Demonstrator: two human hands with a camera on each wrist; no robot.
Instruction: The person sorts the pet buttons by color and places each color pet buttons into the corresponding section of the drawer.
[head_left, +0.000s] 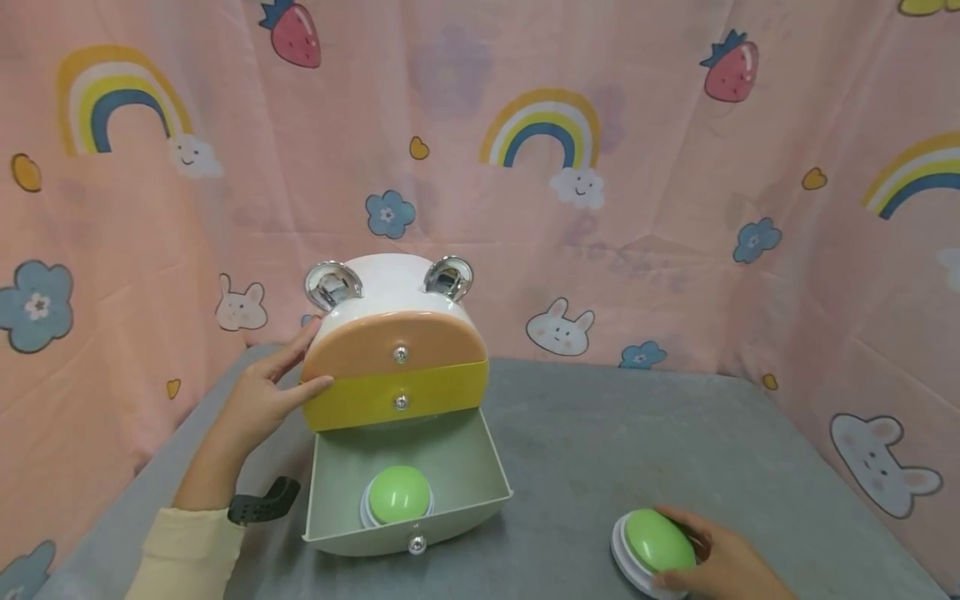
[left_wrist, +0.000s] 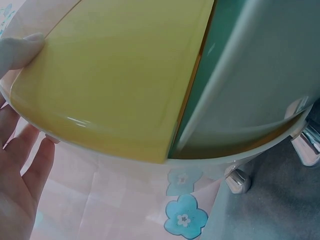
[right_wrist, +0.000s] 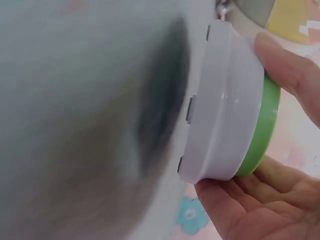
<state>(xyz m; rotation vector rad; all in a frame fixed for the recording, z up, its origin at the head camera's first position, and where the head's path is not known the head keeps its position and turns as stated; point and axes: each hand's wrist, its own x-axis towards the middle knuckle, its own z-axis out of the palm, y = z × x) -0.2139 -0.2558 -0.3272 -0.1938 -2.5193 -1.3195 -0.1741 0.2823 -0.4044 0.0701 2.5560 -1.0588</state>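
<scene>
A small drawer cabinet [head_left: 395, 283] with a white top and silver ears stands on the grey table. Its lowest drawer, a pale green one [head_left: 465, 467], is pulled out; the orange and yellow drawers above are closed. Inside the pale green drawer lies a round push button [head_left: 399, 495] with a green dome and white base. My left hand [head_left: 262, 400] rests against the cabinet's left side, thumb on the front, fingers along the side. A second green-domed push button [right_wrist: 230, 105] is gripped by my right hand [head_left: 723, 558], its base tilted and held off the table.
Silver knobs [head_left: 417, 544] stick out from the drawer fronts. Pink printed cloth [head_left: 480, 233] hangs behind and beside the grey table [head_left: 600, 433]. The cabinet has short metallic feet [left_wrist: 238, 181].
</scene>
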